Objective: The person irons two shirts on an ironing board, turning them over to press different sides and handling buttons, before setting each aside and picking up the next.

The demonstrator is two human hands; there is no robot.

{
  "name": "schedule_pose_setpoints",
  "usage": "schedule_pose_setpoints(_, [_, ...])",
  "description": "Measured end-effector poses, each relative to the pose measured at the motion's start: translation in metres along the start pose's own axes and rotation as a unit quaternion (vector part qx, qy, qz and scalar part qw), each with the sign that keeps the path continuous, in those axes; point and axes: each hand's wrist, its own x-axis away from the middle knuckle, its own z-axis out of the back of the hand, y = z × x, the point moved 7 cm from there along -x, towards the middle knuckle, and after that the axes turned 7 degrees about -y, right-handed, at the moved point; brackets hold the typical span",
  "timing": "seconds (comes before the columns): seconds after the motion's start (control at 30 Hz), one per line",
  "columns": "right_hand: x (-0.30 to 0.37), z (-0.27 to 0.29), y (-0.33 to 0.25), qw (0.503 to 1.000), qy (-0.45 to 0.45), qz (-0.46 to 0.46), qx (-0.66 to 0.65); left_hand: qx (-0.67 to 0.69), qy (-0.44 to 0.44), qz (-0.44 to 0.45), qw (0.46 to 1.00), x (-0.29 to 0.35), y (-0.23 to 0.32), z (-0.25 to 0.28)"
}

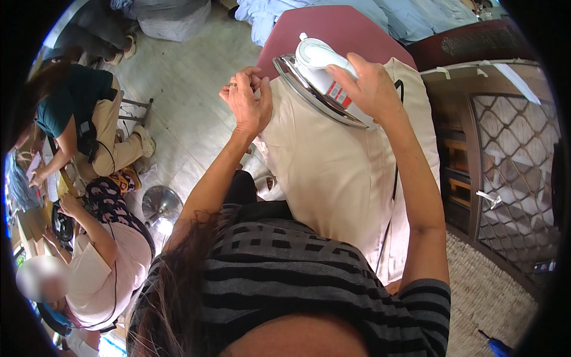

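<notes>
A pale cream cloth garment (321, 172) is spread over the maroon ironing board (339, 27) in front of me. My right hand (373, 89) is closed around the handle of a white iron (324, 74) with a shiny metal base. The iron is over the far part of the cloth, its metal edge facing left and toward me. Whether its base touches the cloth, I cannot tell. At the left edge of the board, beside the cloth, is my left hand (247, 102). Its fingers are loosely curled, the thumb stands apart, and nothing shows between them.
A black cord (395, 178) runs along the right side of the cloth. Light blue cloth (363, 15) is heaped beyond the board. On the right stands a wooden cabinet with a lattice door (514, 149). Two people (80, 110) sit working at the left, near a round metal object (162, 203).
</notes>
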Motion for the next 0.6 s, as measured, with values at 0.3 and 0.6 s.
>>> schedule_pose_setpoints(0.3, [0.028,-0.003,-0.01,0.994,0.001,-0.092,-0.054,0.005,-0.027,-0.003,1.0,-0.003,-0.003,0.0])
schedule_pose_setpoints(0.6, [0.051,-0.024,-0.042,0.974,0.005,-0.219,-0.055,0.114,-0.108,0.013,0.988,-0.005,-0.021,-0.002])
